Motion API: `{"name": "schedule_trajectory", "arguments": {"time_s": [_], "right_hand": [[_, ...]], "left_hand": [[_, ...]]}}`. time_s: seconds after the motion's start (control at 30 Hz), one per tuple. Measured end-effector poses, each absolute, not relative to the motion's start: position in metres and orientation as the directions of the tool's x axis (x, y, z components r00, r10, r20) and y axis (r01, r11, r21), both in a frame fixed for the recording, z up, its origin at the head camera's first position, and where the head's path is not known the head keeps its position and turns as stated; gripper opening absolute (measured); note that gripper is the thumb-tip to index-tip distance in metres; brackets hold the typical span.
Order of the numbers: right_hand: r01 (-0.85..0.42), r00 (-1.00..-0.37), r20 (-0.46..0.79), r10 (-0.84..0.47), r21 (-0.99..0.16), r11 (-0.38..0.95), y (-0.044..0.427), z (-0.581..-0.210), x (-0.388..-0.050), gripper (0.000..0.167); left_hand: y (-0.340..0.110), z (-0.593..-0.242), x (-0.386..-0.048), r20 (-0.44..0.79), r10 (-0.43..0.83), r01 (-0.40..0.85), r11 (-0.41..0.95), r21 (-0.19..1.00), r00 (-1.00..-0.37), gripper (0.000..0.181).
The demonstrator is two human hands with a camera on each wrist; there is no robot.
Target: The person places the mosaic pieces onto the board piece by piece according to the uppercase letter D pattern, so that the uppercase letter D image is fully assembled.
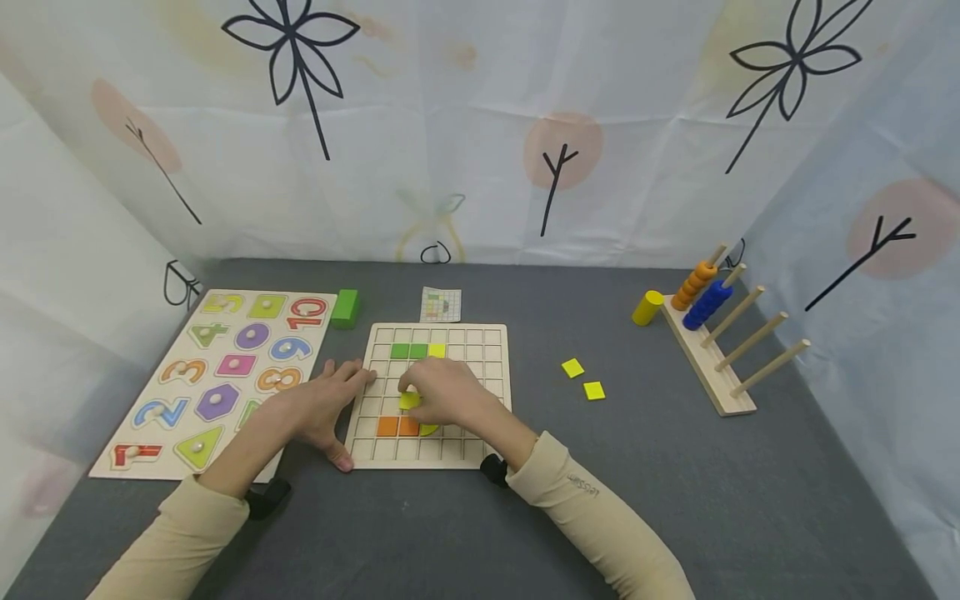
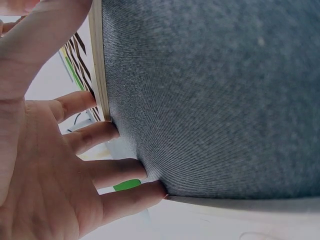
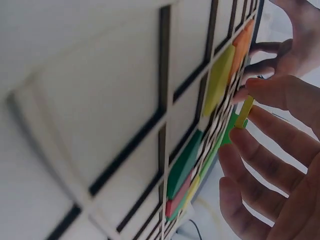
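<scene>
A light wooden grid board lies flat on the table, with square tiles set in some cells. Along its left edge, my left hand rests with fingers spread and fairly straight, the thumb by the lower left corner. Over the middle of the board, my right hand pinches a small yellow tile between thumb and fingertips. Two orange tiles sit in the lower cells, beside a yellow tile. Green tiles and a yellow one lie near the top; the right hand covers other cells.
Two loose yellow tiles lie right of the board. A number-and-shape puzzle is at the left, a green block beside it. A pattern card lies behind the board. At right stand a yellow cylinder and a peg rack with beads.
</scene>
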State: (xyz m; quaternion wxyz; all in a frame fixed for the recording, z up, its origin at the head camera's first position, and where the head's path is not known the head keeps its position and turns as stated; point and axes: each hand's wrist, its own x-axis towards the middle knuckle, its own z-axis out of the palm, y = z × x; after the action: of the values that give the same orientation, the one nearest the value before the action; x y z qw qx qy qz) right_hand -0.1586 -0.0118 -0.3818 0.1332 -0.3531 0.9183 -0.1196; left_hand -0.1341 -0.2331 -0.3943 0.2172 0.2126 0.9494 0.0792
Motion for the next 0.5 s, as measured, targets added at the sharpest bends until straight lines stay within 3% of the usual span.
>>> {"name": "schedule_trajectory", "arguments": {"time_s": [0.5], "right_hand": [[-0.648, -0.691, -0.162, -0.705, -0.292, 0.703, -0.034, -0.389, -0.157, 0.031]], "left_hand": [[-0.233, -0.393, -0.135, -0.388, 0.429, 0.366, 0.902, 0.228, -0.816, 0.135]]}}
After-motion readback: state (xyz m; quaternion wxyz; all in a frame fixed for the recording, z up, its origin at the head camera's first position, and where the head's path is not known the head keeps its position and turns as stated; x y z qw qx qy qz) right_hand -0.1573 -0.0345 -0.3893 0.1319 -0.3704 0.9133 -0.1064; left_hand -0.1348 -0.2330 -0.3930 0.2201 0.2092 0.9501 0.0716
